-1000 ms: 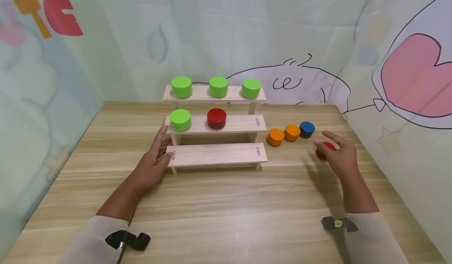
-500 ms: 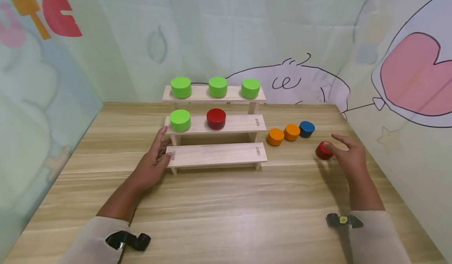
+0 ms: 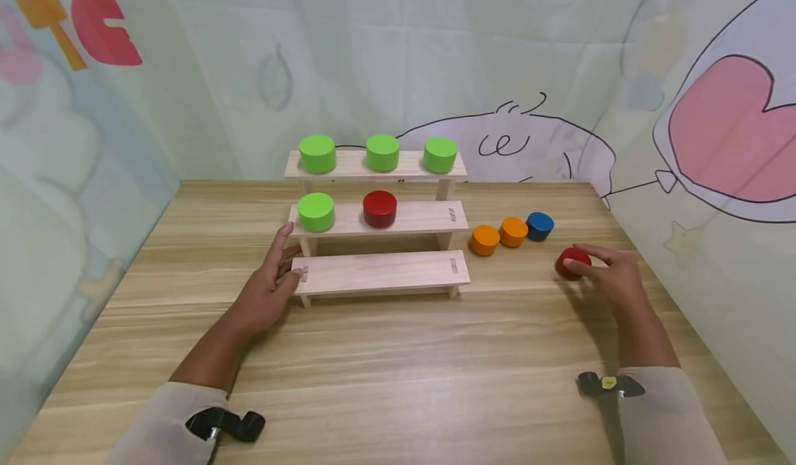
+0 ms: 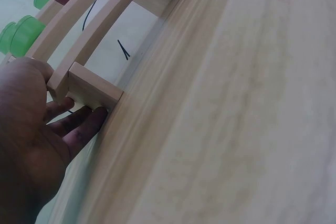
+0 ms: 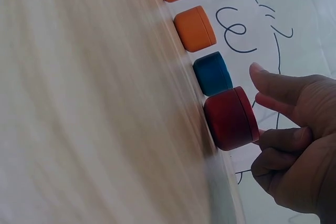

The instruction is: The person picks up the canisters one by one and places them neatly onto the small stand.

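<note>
My left hand (image 3: 266, 292) rests at the left end of a three-step wooden rack (image 3: 373, 273), thumb on the lowest board's edge. In the left wrist view its fingers (image 4: 84, 129) touch the rack's end support. On the right, my right hand (image 3: 612, 278) is at a red wooden cylinder (image 3: 573, 263) standing on the table. From the head, its thumb and index finger overlap the cylinder; the right wrist view shows the upper fingers (image 5: 278, 85) extended, apart from the red cylinder (image 5: 231, 119), and lower fingers curled near its top. A firm grip is not visible.
Three green cylinders (image 3: 382, 153) stand on the top board. A green cylinder (image 3: 316, 212) and a dark red cylinder (image 3: 379, 209) stand on the middle board. Between rack and right hand are two orange cylinders (image 3: 485, 240) and a blue cylinder (image 3: 539, 226). A printed cloth (image 3: 373, 57) hangs behind.
My right hand first shifted right, uncovering more of the red cylinder, then its index finger came lower behind the cylinder's top. The left hand and the rack have not moved.
</note>
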Demonstrator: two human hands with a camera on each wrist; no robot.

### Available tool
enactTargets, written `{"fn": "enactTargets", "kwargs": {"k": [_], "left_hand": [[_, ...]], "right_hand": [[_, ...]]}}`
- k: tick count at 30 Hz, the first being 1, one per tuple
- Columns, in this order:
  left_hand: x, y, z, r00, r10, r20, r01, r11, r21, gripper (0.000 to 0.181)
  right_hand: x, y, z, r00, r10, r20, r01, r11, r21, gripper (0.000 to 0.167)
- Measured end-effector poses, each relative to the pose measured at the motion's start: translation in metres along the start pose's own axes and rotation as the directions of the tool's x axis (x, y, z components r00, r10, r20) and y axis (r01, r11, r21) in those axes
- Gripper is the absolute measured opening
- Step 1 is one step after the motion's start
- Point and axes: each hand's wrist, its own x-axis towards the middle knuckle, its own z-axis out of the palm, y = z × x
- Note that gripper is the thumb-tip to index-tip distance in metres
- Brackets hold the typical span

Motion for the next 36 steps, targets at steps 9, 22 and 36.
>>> {"fn": "enactTargets", "kwargs": {"k": [9, 22, 36], "left_hand": [[-0.001, 0.001, 0.001, 1.0, 0.001, -0.001, -0.001, 1.0, -0.002, 0.083], [0.0, 0.001, 0.0, 1.0, -0.009, -0.005, 0.009, 1.0, -0.003, 0.084], [-0.001, 0.002, 0.0, 1.0, -0.012, -0.007, 0.012, 1.0, 0.0, 0.084]], "right_hand": [[0.001, 0.001, 0.001, 0.998, 0.065, 0.013, -0.065, 0.998, -0.002, 0.069], [0.006, 0.007, 0.003, 0.998, 0.065, 0.016, -0.065, 0.998, -0.022, 0.067], [0.007, 0.01, 0.005, 0.998, -0.048, -0.034, 0.046, 0.997, -0.054, 0.066]]}}
